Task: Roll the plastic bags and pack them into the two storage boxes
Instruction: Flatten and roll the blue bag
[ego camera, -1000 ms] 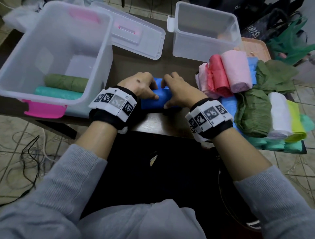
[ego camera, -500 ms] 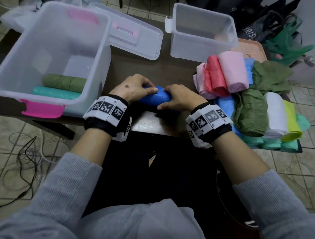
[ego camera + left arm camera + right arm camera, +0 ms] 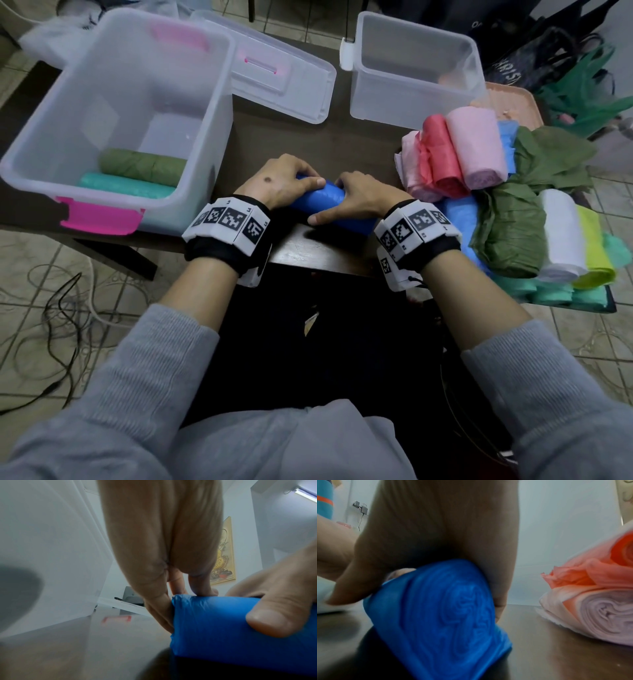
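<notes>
As the blue roll (image 3: 330, 209) lies near the front edge of the dark table (image 3: 301, 144), I keep both hands on it. My left hand (image 3: 277, 183) grasps its left end, the fingers (image 3: 202, 586) curled over the top and pressing on the end, and my right hand (image 3: 359, 202) grasps the right part, with the thumb (image 3: 274, 619) laid along the near side. From the right wrist view I see the spiral layers of the roll's end (image 3: 453, 615); this picture is somewhat blurred, so I cannot tell if the roll touches the table there or is a little lifted.

The large storage box (image 3: 41, 147) with pink latches stands to my left, and inside it a green roll (image 3: 144, 166) and a teal roll (image 3: 126, 185) lie side by side. The small storage box (image 3: 411, 102) stands at the far right of the table. Between the two boxes a lid (image 3: 291, 85) lies flat. To my right is the pile of bags (image 3: 507, 212), with pink and red rolls (image 3: 459, 150) at its far end and white and yellow rolls (image 3: 575, 246) nearer to me.
</notes>
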`<state>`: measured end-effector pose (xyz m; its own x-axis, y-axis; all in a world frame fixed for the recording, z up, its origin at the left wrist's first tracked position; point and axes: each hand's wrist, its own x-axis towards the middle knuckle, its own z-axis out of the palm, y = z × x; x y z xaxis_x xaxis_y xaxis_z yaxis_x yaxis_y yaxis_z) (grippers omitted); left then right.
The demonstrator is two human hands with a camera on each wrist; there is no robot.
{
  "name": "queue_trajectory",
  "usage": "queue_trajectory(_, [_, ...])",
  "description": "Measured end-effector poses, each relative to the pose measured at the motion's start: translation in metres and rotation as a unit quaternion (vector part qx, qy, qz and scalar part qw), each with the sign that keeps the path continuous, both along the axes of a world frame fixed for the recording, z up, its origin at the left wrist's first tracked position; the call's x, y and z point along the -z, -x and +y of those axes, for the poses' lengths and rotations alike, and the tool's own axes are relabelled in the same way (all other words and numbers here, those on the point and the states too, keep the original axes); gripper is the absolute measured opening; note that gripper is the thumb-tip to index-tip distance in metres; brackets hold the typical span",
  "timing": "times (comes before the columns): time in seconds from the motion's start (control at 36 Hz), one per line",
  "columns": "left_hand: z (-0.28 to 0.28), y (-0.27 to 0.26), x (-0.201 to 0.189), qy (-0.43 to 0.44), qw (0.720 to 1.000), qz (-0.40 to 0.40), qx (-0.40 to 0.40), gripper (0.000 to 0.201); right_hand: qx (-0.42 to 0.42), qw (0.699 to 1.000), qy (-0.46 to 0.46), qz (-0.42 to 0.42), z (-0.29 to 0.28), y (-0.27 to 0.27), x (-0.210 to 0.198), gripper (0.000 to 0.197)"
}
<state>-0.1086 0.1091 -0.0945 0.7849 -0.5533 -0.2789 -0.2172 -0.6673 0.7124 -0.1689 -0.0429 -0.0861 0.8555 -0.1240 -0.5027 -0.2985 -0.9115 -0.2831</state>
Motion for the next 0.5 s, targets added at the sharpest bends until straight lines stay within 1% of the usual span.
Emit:
queue_trajectory(0.06, [0.000,0.001,0.000,0.001,1.000,0.004,0.001,0.023,-0.003,1.000,0.008,-0.013,0.003,0.003,0.003,0.077])
queue_trajectory(0.17, [-0.001,0.003,-0.002,-0.002,1.000,0.003,0.005,0.022,-0.007,0.999,0.009,-0.052,0.007,0.010,0.006,0.082])
queue_trajectory(0.25, [-0.001,0.004,-0.004,0.001,1.000,-0.001,0.000,0.024,-0.008,0.997,-0.007,-0.080,0.010,0.013,0.008,0.078])
queue_trajectory(0.36, [-0.002,0.007,-0.004,0.001,1.000,-0.011,-0.009,0.024,-0.037,0.992,0.043,-0.109,0.017,0.022,0.010,0.074])
queue_trajectory(0.42, [-0.002,0.008,-0.004,-0.007,1.000,-0.019,-0.009,0.026,-0.039,0.989,0.062,-0.129,0.021,0.027,0.011,0.072])
queue_trajectory(0.5, [-0.004,0.011,-0.007,-0.022,0.999,-0.039,-0.008,0.034,-0.035,0.984,0.077,-0.156,0.024,0.032,0.013,0.067])
